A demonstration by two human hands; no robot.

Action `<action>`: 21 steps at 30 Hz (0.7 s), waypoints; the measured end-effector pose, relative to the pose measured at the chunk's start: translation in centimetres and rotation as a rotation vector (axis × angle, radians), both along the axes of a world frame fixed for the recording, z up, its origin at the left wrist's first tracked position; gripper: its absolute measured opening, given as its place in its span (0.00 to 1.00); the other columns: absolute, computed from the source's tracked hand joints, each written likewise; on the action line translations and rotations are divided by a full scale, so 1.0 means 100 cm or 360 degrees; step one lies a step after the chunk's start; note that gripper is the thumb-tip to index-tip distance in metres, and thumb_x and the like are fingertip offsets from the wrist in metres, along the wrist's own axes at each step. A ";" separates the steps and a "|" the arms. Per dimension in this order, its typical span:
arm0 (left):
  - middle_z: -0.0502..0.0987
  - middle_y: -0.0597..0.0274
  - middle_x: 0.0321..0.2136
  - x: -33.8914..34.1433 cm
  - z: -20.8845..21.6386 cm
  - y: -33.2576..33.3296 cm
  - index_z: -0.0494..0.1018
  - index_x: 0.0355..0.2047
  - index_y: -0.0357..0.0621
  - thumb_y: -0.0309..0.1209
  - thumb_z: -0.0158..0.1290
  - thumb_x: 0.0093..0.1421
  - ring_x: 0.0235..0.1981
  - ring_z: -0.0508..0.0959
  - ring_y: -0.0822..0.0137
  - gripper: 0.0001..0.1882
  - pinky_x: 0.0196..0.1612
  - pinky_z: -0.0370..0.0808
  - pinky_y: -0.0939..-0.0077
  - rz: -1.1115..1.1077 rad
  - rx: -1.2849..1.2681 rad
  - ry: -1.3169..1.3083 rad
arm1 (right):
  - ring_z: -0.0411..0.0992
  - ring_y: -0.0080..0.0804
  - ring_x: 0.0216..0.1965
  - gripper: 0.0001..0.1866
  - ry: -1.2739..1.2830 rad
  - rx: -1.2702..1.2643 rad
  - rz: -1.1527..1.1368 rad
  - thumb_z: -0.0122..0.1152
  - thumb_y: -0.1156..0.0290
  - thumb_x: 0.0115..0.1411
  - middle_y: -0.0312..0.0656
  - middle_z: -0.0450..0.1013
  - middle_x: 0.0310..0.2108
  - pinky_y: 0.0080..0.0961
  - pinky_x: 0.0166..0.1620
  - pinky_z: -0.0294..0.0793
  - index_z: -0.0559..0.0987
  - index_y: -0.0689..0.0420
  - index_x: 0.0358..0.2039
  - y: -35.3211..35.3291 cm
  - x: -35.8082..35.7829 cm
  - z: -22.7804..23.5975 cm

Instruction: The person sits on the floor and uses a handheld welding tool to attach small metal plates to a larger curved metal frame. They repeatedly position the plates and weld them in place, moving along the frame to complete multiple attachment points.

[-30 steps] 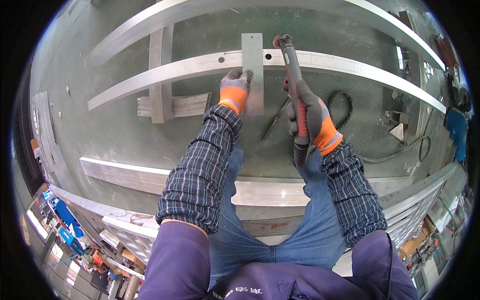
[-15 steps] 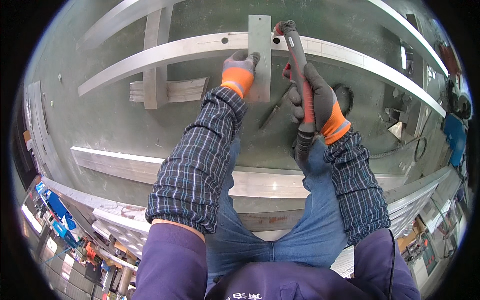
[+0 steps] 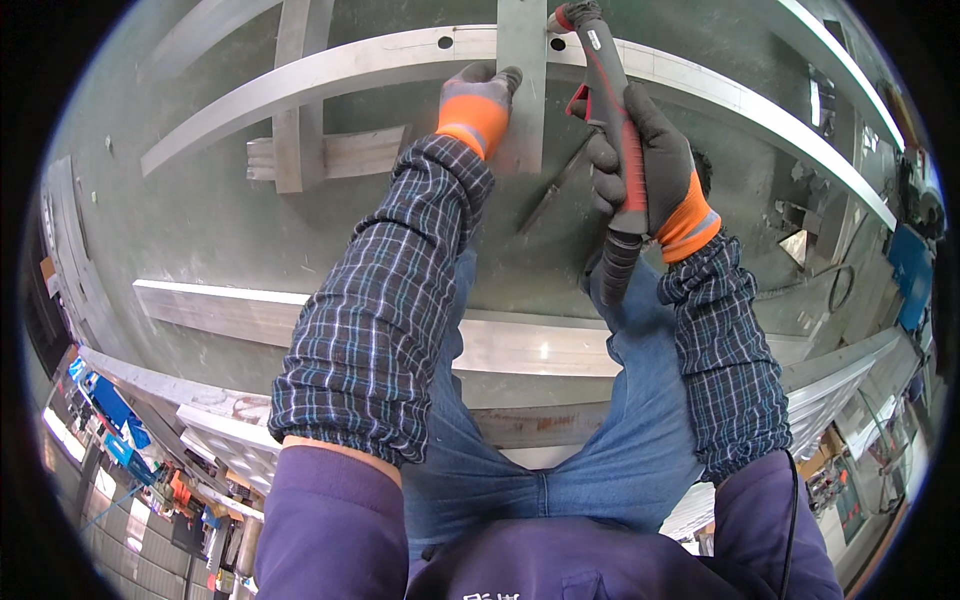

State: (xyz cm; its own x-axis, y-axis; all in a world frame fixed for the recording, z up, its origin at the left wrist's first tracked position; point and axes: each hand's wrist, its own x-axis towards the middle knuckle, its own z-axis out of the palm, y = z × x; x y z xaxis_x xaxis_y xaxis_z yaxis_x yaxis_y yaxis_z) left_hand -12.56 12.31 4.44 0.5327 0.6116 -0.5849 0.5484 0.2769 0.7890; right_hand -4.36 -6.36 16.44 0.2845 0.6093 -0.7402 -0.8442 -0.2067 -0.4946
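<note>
A flat grey metal strip (image 3: 519, 120) lies crosswise over a long pale metal bar (image 3: 380, 57). My left hand (image 3: 475, 105), in a grey and orange glove, grips the strip's left edge just below the bar, with a fingertip on its face. My right hand (image 3: 655, 165), gloved alike, is wrapped round a long grey-and-red hand tool (image 3: 618, 130) with a red trigger and a ribbed black sleeve at its lower end. The tool's exact kind is unclear. Its dark, wrapped head (image 3: 577, 15) is over the bar, right of the strip; whether it touches is unclear.
A dark thin rod (image 3: 553, 190) lies on the green surface between my hands. A short crosspiece (image 3: 298, 150) and stacked strips (image 3: 365, 155) lie left. Another metal bar (image 3: 220, 310) runs nearer me. A cable loop (image 3: 842, 288) and metal scraps are at right.
The bar and strip now sit higher in the picture. The tool's head has shifted slightly right, away from the strip. Both hands keep their grips.
</note>
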 end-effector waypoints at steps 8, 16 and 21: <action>0.84 0.49 0.45 0.001 -0.002 -0.001 0.80 0.51 0.36 0.38 0.62 0.62 0.46 0.82 0.57 0.22 0.52 0.76 0.67 -0.0036 -0.0002 0.0011 | 0.67 0.24 0.14 0.31 0.0010 -0.0010 -0.0018 0.49 0.37 0.69 0.33 0.67 0.22 0.31 0.19 0.72 0.69 0.53 0.53 -0.004 0.001 -0.004; 0.84 0.47 0.45 0.001 0.006 0.000 0.79 0.51 0.35 0.40 0.62 0.62 0.46 0.82 0.54 0.24 0.52 0.76 0.65 -0.0060 -0.0013 0.0102 | 0.67 0.23 0.15 0.34 -0.0073 -0.0133 0.0015 0.48 0.36 0.69 0.32 0.67 0.23 0.28 0.20 0.73 0.70 0.56 0.55 -0.001 -0.002 0.000; 0.83 0.47 0.46 0.004 0.009 -0.002 0.78 0.52 0.34 0.41 0.63 0.61 0.47 0.82 0.54 0.25 0.52 0.76 0.65 -0.0047 -0.0047 0.0102 | 0.67 0.22 0.16 0.37 -0.0114 -0.0173 0.0065 0.48 0.35 0.68 0.32 0.68 0.23 0.27 0.20 0.73 0.71 0.58 0.57 -0.001 -0.002 0.003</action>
